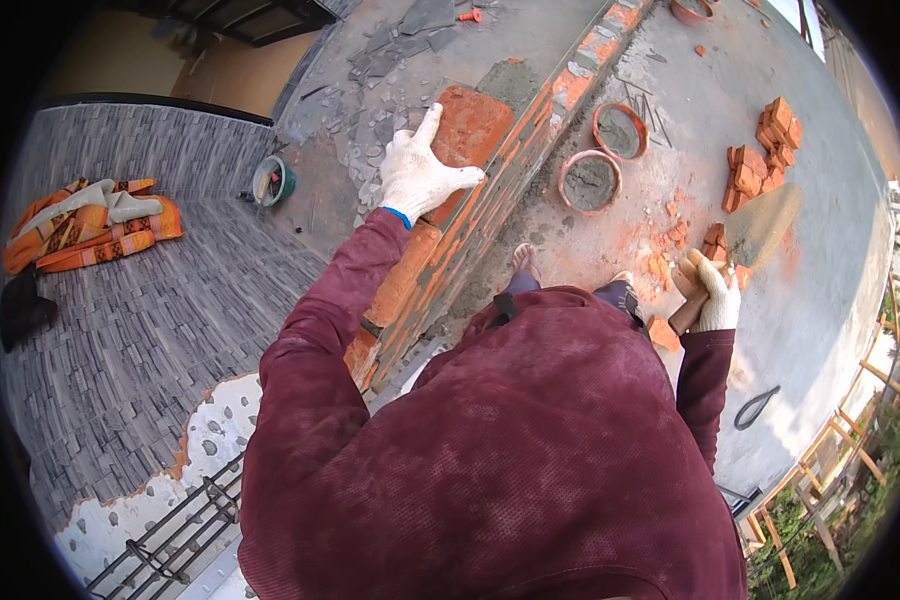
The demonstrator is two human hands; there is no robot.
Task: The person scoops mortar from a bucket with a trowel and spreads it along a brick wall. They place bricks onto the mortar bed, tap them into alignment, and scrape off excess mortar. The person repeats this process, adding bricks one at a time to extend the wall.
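Note:
My left hand [418, 172], in a white knit glove, spans an orange brick [473, 125] on top of a low brick wall [485, 222]. Its thumb lies at the brick's right edge, and the index finger stretches along the left edge. The other fingers are partly hidden. On the right, my gloved right hand [708, 290] is closed around the brownish handle of a trowel [765, 225]. The trowel's broad blade points away from me, above the floor, and is somewhat blurred. Grey mortar [510, 82] lies on the wall just beyond the brick.
Two round tubs of mortar, a near one [590, 182] and a far one [620, 132], stand right of the wall. Stacked bricks [760, 160] and broken pieces lie farther right. At left are a green bucket [273, 181], a patterned cloth [95, 222] and steel rebar [165, 545].

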